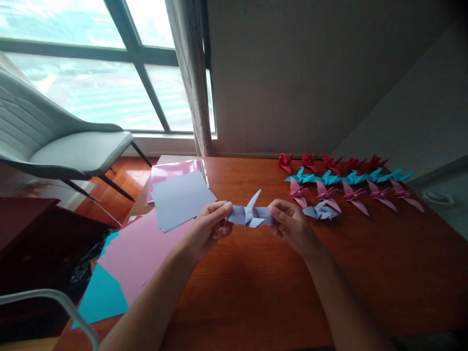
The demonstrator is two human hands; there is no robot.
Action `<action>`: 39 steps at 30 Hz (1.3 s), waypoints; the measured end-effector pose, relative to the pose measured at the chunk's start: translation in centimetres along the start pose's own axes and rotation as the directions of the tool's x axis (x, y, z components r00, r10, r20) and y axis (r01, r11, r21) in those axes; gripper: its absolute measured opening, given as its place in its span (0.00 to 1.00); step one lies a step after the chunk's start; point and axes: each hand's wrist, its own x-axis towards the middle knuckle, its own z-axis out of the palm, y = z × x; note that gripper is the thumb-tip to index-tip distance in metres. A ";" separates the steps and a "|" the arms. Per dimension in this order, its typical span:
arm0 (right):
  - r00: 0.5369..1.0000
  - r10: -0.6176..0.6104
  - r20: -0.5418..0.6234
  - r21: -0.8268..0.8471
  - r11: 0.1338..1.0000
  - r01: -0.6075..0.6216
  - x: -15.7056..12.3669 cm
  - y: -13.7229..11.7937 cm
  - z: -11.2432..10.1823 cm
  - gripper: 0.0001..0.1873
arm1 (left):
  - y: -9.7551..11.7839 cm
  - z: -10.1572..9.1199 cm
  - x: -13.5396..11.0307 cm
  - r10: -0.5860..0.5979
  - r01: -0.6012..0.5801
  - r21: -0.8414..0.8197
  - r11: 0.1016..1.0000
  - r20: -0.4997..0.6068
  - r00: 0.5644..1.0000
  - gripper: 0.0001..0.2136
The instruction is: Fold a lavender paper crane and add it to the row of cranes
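I see the lavender folded-paper crane point(250, 215) held with its long axis side to side above the reddish wooden surface point(256, 287). The left hand point(205, 228) pinches its left end, the right hand point(289, 225) its right.

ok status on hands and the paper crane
Both pinch wings: left hand, right hand. Held over table: lavender crane. Off right, apart: finished cranes.

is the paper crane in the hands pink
No, the paper crane pinched between the left hand and right hand is pale lavender.
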 end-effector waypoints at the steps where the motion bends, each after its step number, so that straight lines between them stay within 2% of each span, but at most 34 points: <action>1: 1.000 -0.008 0.002 -0.017 1.000 0.008 0.0 0.0 0.0 0.17 | 0.0 0.0 0.0 0.001 -0.001 0.001 1.000 -0.001 1.000 0.21; 9: 1.000 0.016 0.007 -0.075 0.997 -0.015 0.2 0.1 -0.1 0.17 | 0.6 0.2 -0.2 -0.014 0.014 0.003 1.000 -0.003 1.000 0.19; 19: 0.998 0.045 -0.035 -0.061 0.997 -0.047 0.0 -0.2 0.0 0.20 | 0.7 0.0 0.1 -0.060 0.070 0.069 0.995 -0.144 0.988 0.21; 26: 0.996 0.066 -0.063 -0.029 0.997 -0.068 0.0 -0.4 0.1 0.22 | 0.8 0.3 0.0 -0.084 0.099 0.075 0.992 -0.182 0.980 0.21; 30: 0.996 0.080 -0.030 -0.015 0.997 -0.081 0.1 -0.1 -0.1 0.20 | 0.7 0.5 0.1 -0.062 0.073 0.071 0.995 -0.143 0.988 0.21; 34: 0.999 0.036 0.029 -0.105 0.994 -0.033 0.2 -0.2 0.0 0.21 | 0.5 0.6 -0.1 -0.087 0.093 0.074 0.993 -0.073 0.994 0.20; 36: 0.998 0.018 0.062 -0.140 0.990 -0.009 0.2 -0.3 0.1 0.19 | 0.5 0.6 -0.1 -0.098 0.104 0.124 0.987 -0.052 0.994 0.19; 39: 0.996 0.015 0.089 -0.135 0.991 -0.002 0.3 -0.3 0.4 0.16 | 0.6 0.6 -0.1 -0.068 0.081 0.290 0.954 -0.056 0.996 0.17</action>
